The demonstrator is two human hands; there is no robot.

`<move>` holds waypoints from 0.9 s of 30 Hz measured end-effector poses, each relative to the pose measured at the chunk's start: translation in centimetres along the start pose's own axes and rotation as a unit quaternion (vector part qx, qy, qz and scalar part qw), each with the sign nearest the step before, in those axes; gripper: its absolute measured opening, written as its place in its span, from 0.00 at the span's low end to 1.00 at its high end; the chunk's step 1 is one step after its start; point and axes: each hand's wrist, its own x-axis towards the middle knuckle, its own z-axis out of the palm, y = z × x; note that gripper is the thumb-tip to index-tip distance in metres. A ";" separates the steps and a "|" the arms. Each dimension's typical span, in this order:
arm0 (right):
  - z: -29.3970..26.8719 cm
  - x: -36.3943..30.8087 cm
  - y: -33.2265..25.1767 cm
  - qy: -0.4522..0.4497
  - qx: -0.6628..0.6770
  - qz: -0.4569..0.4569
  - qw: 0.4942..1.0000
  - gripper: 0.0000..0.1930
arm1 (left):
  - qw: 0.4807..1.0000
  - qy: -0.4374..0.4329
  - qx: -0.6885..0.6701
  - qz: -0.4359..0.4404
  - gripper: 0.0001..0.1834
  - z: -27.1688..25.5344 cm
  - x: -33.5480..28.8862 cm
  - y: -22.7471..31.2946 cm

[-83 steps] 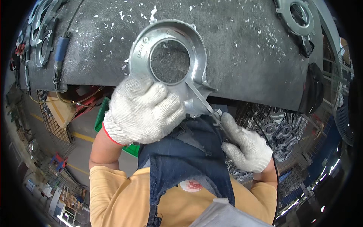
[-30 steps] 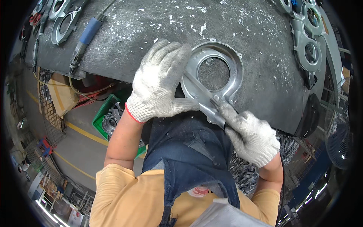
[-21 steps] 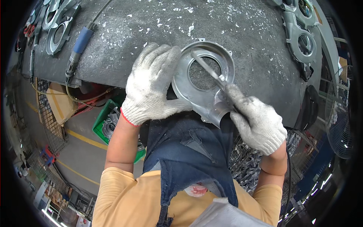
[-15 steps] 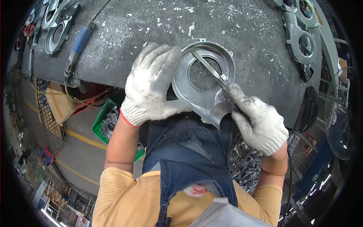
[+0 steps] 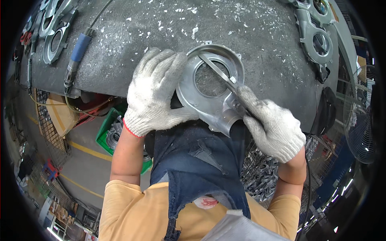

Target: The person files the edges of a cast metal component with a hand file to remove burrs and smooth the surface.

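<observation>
A silvery cast-metal housing lies at the table's front edge, with a round opening in its middle, a raised curved wall and a spout toward me. Along its left side rests my left hand in a white knit glove, fingers stretched out and thumb pointing to the housing's lower edge. My right hand, also gloved, is closed around a long-bladed knife. The narrow blade slants up and left across the round opening, its tip near the inner wall at the upper left. My palm hides much of the handle.
Pale shavings lie scattered over the dark tabletop. A blue-handled corded tool lies at the left. More castings stand at the far left and right. Below the table are a green bin of parts and a wire basket of castings.
The whole view has shifted slightly, so table, housing and hands appear a little further left. The knife keeps nearly the same place across the housing, and both hands keep their pose.
</observation>
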 end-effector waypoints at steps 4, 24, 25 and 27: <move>-0.7 -1.2 -0.1 0.008 -0.034 0.028 0.999 0.27 | 1.000 -0.014 -0.024 -0.006 0.62 0.0 0.4 0.3; -2.0 -4.2 -1.0 -0.062 -0.113 0.106 0.986 0.35 | 0.998 0.024 0.050 -0.039 0.32 2.1 -2.9 3.9; -1.9 -4.5 -1.0 -0.064 -0.114 0.111 0.985 0.35 | 0.998 0.023 0.045 -0.038 0.32 2.5 -3.2 4.4; -1.8 -4.7 -1.0 -0.072 -0.145 0.086 0.983 0.37 | 0.996 0.071 0.019 -0.055 0.33 3.2 -3.2 5.3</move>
